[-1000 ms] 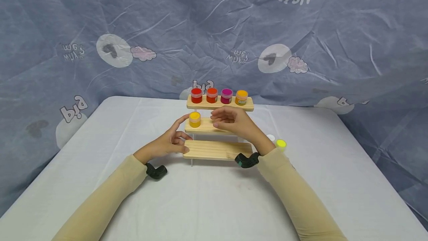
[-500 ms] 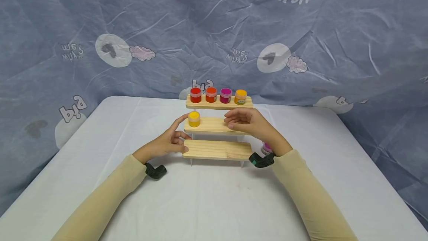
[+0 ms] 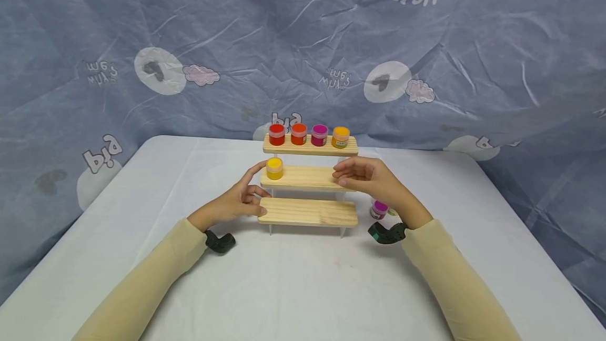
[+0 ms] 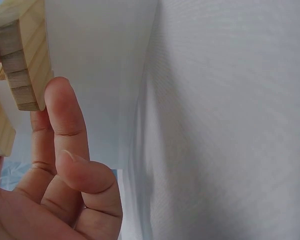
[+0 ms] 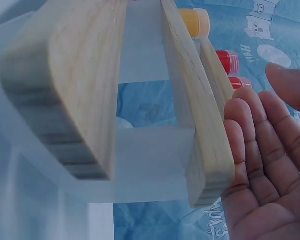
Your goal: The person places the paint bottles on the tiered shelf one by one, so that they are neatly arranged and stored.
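A three-tier wooden display stand [image 3: 303, 211] stands on the table. At its left end my left hand [image 3: 229, 203] grips the lowest board, thumb on top and fingers below. Its index finger stretches up to the left end of the middle board [image 3: 307, 177], by a yellow-lidded paint jar [image 3: 274, 169]. In the left wrist view fingers [image 4: 67, 115] lie against the board end [image 4: 25, 70]. My right hand [image 3: 371, 179] is at the middle board's right end, fingers loosely bent and holding nothing. In the right wrist view its palm [image 5: 265, 205] lies beside the board end [image 5: 210, 170].
Along the top board stand a red jar [image 3: 276, 134], an orange-red jar [image 3: 299, 134], a purple jar [image 3: 319, 135] and an orange-yellow jar [image 3: 340, 138]. A magenta-lidded jar [image 3: 379, 209] sits on the white tablecloth [image 3: 303, 283] right of the stand, with another partly hidden behind the right forearm.
My right hand has moved right along the middle board to its right end, uncovering the magenta-lidded jar on the table. The left hand stays on the stand, and the yellow jar has not moved.
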Available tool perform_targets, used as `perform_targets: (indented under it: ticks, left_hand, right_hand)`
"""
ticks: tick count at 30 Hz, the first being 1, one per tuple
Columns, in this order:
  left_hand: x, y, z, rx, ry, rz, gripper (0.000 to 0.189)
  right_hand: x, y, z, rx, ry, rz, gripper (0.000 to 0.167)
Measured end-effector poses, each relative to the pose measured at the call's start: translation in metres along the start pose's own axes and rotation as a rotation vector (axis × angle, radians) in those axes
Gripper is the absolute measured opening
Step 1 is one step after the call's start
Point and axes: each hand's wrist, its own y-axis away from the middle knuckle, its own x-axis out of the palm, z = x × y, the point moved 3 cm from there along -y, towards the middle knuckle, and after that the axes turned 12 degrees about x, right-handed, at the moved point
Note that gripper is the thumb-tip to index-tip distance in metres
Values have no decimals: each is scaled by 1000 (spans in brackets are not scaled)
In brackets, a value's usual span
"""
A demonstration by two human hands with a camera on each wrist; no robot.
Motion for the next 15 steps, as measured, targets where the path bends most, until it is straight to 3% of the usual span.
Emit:
perform_targets:
  ticks: [15]
  left_hand:
    - [1, 1, -2, -6, -18, -3, 117]
  right_hand:
    - [-13, 15, 0, -21, 16, -1, 33]
